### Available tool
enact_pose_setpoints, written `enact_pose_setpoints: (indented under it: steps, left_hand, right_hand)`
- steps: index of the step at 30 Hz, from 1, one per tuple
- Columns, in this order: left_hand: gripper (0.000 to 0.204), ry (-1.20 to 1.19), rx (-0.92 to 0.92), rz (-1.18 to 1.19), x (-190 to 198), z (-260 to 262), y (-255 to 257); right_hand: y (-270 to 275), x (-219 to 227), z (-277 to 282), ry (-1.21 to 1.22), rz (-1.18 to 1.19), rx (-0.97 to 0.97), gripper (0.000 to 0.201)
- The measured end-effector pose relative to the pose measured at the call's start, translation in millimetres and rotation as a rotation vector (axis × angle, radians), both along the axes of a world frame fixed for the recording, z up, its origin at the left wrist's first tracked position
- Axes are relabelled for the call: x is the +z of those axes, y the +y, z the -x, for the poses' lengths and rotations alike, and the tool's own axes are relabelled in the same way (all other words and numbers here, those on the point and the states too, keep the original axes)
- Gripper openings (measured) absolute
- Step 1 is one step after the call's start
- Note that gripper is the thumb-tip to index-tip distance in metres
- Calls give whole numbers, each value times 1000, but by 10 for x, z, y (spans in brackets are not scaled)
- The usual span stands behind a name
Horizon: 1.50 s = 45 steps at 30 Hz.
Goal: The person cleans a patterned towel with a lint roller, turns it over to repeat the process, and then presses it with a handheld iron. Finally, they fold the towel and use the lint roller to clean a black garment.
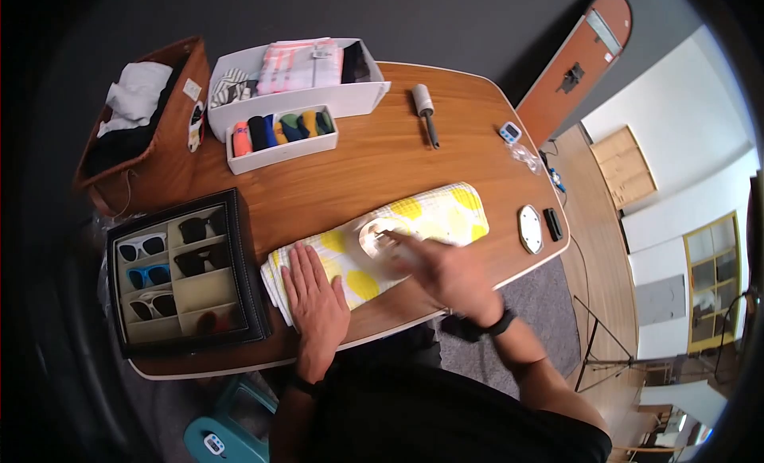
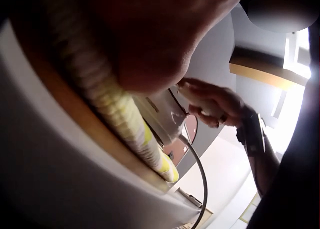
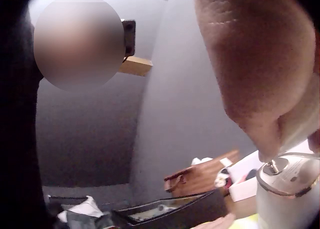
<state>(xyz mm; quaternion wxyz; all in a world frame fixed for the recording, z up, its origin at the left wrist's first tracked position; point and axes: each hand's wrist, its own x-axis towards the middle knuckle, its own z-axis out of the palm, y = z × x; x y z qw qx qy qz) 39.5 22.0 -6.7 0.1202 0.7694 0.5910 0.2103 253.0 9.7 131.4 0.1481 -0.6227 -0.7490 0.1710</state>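
Observation:
A folded white cloth [image 1: 446, 208] with yellow spots lies along the front of the wooden table. My left hand [image 1: 317, 300] rests flat on its left end, fingers spread. My right hand [image 1: 458, 276], blurred in the head view, grips the handle of a small white corded appliance [image 1: 374, 239] over the middle of the cloth. From the left wrist, the appliance body [image 2: 162, 114] shows low against the cloth, its grey cord [image 2: 204, 179] hanging past the table edge. The right wrist view shows its white side [image 3: 285, 206], a metallic band and a small metal nub near my fingers.
Left of the cloth stands a black case [image 1: 251, 280] of sunglasses. Behind it are a brown basket [image 1: 175, 113] with clothes, a white box [image 1: 362, 97] of folded clothes and a smaller box [image 1: 278, 154] of rolled garments. A lint roller [image 1: 424, 105] and timer [image 1: 510, 132] lie farther right.

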Motion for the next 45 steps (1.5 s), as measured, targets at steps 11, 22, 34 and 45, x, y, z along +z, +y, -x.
enact_pose_setpoints:
  steps: [11,22,34,45]
  left_hand:
    - [58,125,97,-51,-49,98,16]
    - [54,224,35,-102,-37,130,41]
    - [63,146,33,-139,-71,202,11]
    - [68,-18,76,-48,-131,172,11]
  right_hand:
    - [-104,-140,443,-297,-47,147,73]
    - [-447,-142,-546,-774,-232,106,78]
    - [19,889,-1059,-807,-103,-371,48]
    - [314,27,178,-44,-75,-13,54]
